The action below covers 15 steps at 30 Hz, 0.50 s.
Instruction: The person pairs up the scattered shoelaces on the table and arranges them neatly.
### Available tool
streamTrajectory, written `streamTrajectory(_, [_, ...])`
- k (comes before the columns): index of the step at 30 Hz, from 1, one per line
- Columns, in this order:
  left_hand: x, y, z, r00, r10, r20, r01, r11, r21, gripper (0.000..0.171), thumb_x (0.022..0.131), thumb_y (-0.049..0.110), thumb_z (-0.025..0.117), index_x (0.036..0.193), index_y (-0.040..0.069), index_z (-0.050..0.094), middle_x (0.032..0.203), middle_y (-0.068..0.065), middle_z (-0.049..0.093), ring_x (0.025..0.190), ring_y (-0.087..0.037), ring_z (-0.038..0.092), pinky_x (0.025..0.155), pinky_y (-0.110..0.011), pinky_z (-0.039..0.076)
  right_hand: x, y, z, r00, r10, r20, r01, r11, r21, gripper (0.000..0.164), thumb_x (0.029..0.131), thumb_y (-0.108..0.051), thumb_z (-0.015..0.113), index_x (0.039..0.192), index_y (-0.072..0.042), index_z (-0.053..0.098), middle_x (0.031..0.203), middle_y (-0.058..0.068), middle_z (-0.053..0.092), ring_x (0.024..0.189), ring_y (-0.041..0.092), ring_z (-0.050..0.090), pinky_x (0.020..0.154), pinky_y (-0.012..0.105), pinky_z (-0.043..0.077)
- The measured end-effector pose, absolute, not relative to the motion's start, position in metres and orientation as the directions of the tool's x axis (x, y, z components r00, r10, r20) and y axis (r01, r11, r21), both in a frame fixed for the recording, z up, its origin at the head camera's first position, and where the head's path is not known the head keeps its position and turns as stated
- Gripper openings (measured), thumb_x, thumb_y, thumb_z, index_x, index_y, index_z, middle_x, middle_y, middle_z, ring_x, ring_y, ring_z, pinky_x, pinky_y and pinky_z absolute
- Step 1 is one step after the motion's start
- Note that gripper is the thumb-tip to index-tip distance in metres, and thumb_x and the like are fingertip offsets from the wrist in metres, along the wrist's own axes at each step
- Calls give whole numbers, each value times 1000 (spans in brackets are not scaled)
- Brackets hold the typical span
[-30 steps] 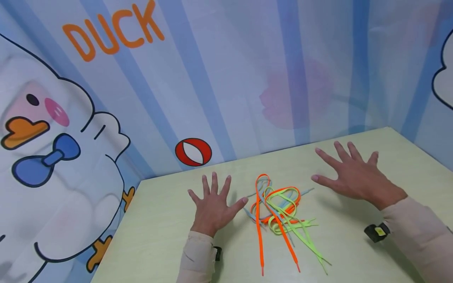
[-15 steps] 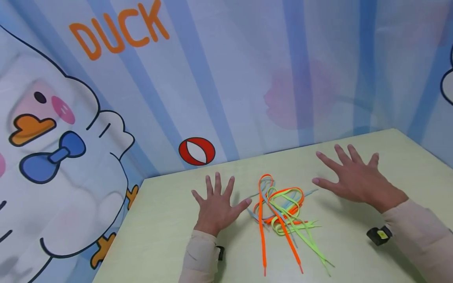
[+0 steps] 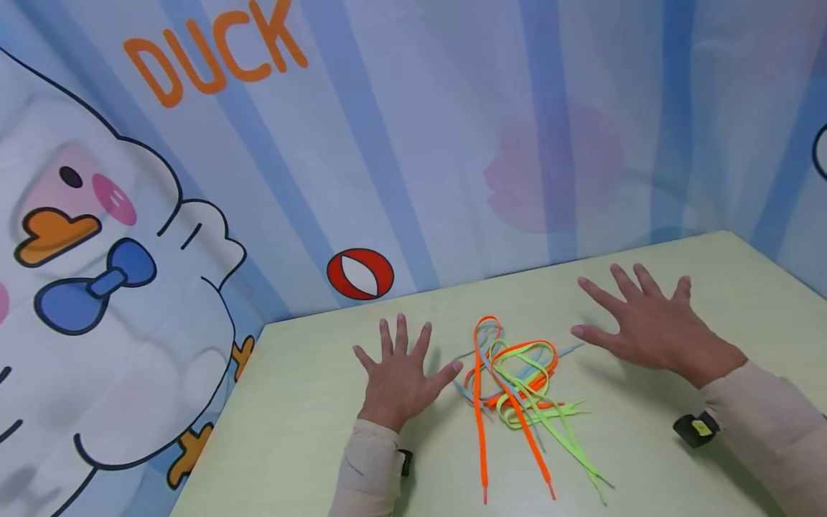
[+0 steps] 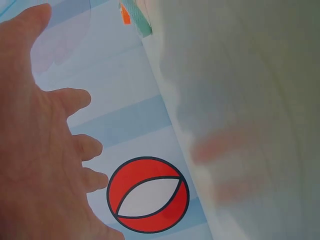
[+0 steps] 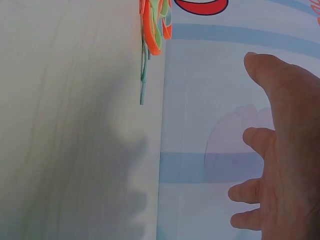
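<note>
Three colours of flat shoelace lie in a loose tangle on the table. An orange shoelace runs two tipped ends toward the front, a yellow-green shoelace trails to the front right, and a light blue-grey shoelace shows partly beneath them. Left of the tangle, my left hand is held with its fingers spread, the thumb pointing at the laces. To the right, my right hand hovers above its shadow, fingers also spread. Neither hand holds anything. The right wrist view catches the orange lace at its top edge.
The pale wood-grain table meets a printed cloth backdrop along its far edge. A white duck and a red ball are printed on that cloth. Dark wrist devices sit under both sleeves.
The camera view has shifted slightly, so the scene sits a little further right. Both hands keep their spread pose, and the laces lie as before.
</note>
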<state>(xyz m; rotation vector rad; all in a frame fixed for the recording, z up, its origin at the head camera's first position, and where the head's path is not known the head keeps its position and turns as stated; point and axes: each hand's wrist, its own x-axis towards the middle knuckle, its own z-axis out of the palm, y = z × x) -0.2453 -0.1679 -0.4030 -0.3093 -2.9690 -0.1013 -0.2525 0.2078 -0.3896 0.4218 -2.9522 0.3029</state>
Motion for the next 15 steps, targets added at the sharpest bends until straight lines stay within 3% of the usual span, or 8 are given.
streamTrajectory(15, [-245, -168, -402, -966, 200, 166, 216, 972, 87, 88, 89, 82, 32, 159, 30, 27, 166, -15, 10, 151, -44, -1, 101, -83, 1, -251, 206, -388, -948, -267, 175, -298, 937, -182, 89, 92, -77, 39, 160, -22, 25, 159, 31, 19, 142, 58, 14, 95, 87, -1])
